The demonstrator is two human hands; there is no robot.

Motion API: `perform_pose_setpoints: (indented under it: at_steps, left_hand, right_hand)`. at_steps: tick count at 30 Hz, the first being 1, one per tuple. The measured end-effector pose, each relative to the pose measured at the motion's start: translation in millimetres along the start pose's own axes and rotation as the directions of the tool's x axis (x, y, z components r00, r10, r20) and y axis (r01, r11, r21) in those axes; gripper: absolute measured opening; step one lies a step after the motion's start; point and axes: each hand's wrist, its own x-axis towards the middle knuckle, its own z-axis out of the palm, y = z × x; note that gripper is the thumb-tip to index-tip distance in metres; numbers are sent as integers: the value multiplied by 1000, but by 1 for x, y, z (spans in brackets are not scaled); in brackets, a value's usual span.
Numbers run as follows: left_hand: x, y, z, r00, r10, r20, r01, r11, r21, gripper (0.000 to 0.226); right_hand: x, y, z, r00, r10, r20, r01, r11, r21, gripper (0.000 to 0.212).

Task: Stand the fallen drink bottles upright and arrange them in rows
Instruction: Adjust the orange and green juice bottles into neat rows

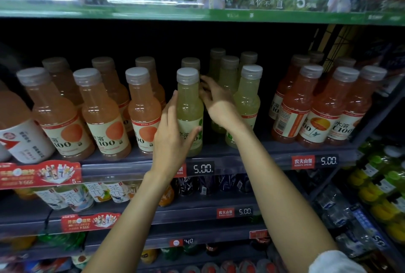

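**Both hands at the front lime bottle**

Left hand point(173, 134) cups the front lime bottle point(190, 115), thumb across its label, fingers up its left side. Right hand point(215, 102) reaches past its right side with fingers spread, gripping nothing visible. The bottle stands upright at the shelf edge point(252, 158). 6 lime bottles show, all upright, beside 7 orange bottles point(98, 115) left and about 7 pink bottles point(328, 108) right. A narrow gap separates the lime and pink groups.

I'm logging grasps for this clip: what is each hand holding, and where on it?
The left hand grips the front yellow-green bottle around its labelled body. The right hand reaches behind it, holding nothing visible.
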Motion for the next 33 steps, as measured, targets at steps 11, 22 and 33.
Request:
perform_pose_setpoints:
  at_steps: [11, 22, 33]
  left_hand:
    - [-16, 29, 1, 948, 237, -211, -258, 963, -80, 44]
    - [34, 73, 36, 987, 44, 157, -13, 981, -196, 72]
    - [31, 60, 31, 978, 118, 170, -96, 987, -131, 93]
  right_hand:
    - [-76, 65, -33, 813, 10, -582, 38, 997, 70, 39]
    - [-76, 75, -16, 901, 98, -423, -42, 989, 139, 86]
    - [-81, 64, -8, 933, 55, -357, -30, 997, 74, 79]
